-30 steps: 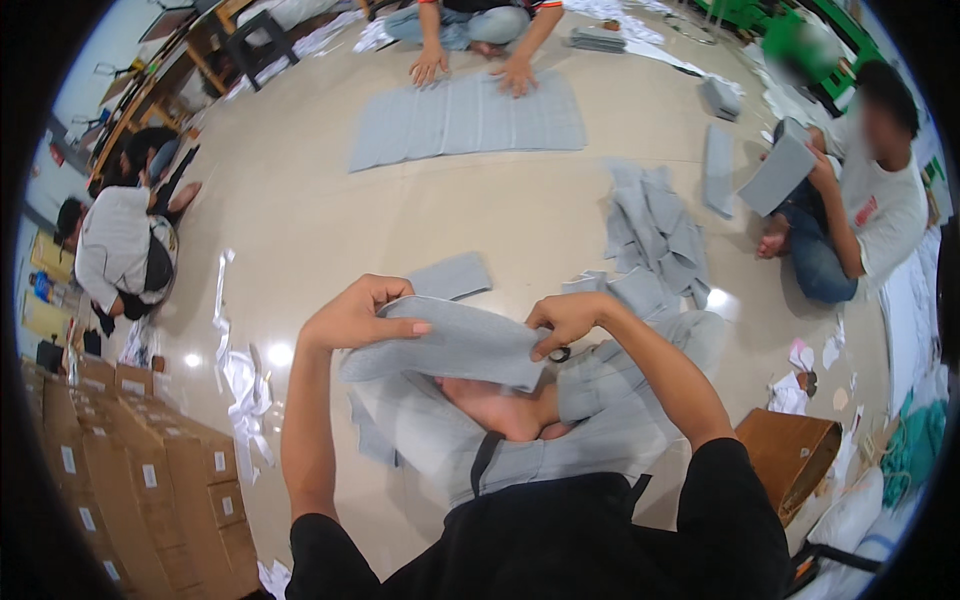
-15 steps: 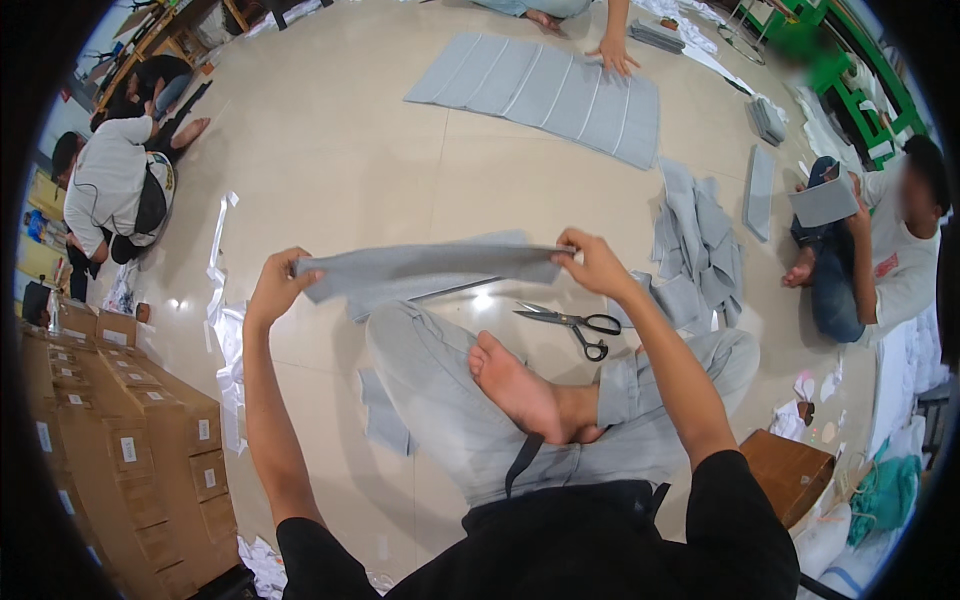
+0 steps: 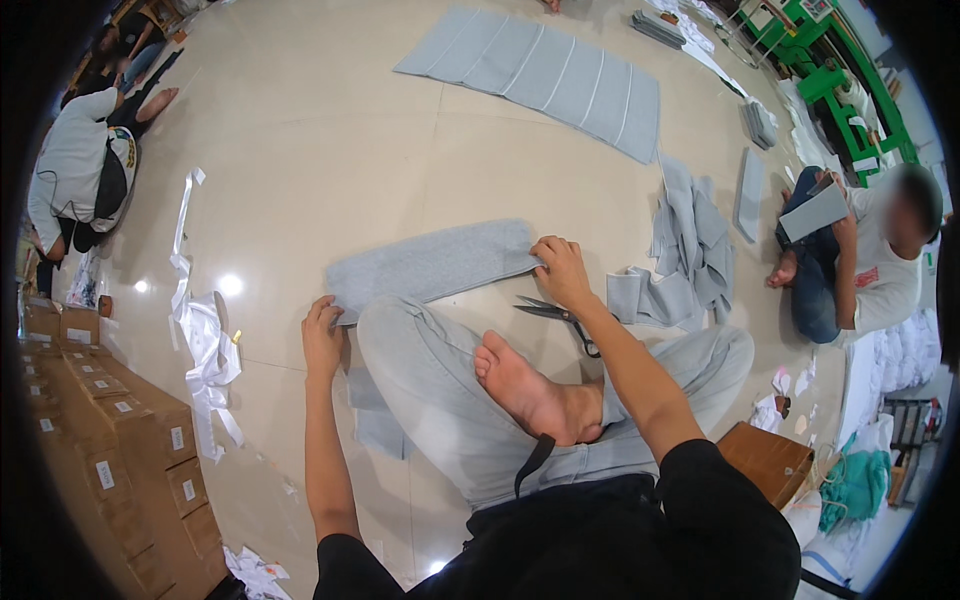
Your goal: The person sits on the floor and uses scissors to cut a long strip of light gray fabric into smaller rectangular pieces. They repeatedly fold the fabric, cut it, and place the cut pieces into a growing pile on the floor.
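Note:
A grey fabric strip (image 3: pixel 430 265) lies long and flat on the floor in front of my crossed legs. My left hand (image 3: pixel 322 335) pinches its near left corner, and my right hand (image 3: pixel 563 270) grips the right end near the front edge. Below my right forearm, black-handled scissors (image 3: pixel 545 311) rest on the floor, partly hidden by the arm. More grey cloth (image 3: pixel 378 425) sticks out from beside my left leg. To the right, a loose heap of grey fabric strips (image 3: pixel 692 240) is crumpled on the floor.
A large striped grey fabric sheet (image 3: pixel 540 80) lies ahead. On the right a seated person (image 3: pixel 885 250) holds a grey piece; another (image 3: pixel 80 160) sits far left. Cardboard boxes (image 3: pixel 110 470), white ribbon (image 3: pixel 210 360) and a brown box (image 3: pixel 765 465) flank me.
Both hands have come down and closer together, laying the raised strip onto the floor. The co-worker's hand on the striped sheet has left view.

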A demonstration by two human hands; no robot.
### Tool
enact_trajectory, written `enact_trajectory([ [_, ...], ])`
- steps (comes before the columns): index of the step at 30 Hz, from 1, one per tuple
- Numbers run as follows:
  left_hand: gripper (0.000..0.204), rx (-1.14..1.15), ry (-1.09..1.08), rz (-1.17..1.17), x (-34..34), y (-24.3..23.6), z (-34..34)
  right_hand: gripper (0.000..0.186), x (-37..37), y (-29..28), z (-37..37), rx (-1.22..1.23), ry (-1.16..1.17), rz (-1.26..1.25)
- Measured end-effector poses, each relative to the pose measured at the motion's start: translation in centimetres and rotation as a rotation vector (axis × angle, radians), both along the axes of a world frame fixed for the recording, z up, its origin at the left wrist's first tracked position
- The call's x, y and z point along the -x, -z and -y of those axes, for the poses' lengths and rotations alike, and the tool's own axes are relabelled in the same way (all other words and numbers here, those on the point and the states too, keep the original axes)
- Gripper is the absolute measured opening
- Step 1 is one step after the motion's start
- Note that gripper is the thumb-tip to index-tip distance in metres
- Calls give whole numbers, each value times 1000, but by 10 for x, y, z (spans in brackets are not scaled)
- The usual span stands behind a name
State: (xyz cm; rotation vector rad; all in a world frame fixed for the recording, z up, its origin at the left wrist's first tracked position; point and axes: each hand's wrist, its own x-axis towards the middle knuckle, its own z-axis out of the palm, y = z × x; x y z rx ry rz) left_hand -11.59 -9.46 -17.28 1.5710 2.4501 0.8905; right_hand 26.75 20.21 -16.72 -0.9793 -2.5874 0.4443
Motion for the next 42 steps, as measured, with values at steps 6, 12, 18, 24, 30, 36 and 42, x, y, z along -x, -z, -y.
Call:
enact_trajectory([
  [6, 36, 64, -129, 69, -5, -4, 4, 30, 7, -10, -1, 133, 103, -29],
  [12, 32, -39, -195, 573, 8, 7, 8, 33, -1, 24, -9, 622, 270, -344],
  [18, 28, -123, -343, 945, 6, -12, 5, 24, 15, -14, 3, 1281, 632, -705],
  [24, 44, -40, -579, 878, 7, 2, -11, 37, 39, 3, -5, 961, 653, -483],
  [30, 38, -46, -584, 775, 16, 20, -29, 40, 36, 3, -29, 1048, 667, -201],
  [36, 22, -180, -520, 776, 31, 24, -35, 35, 39, 32, -31, 876, 517, -547],
  [42, 21, -152, -461, 631, 37, 37, -48, 31, 40, 35, -27, 838, 586, -477],
])
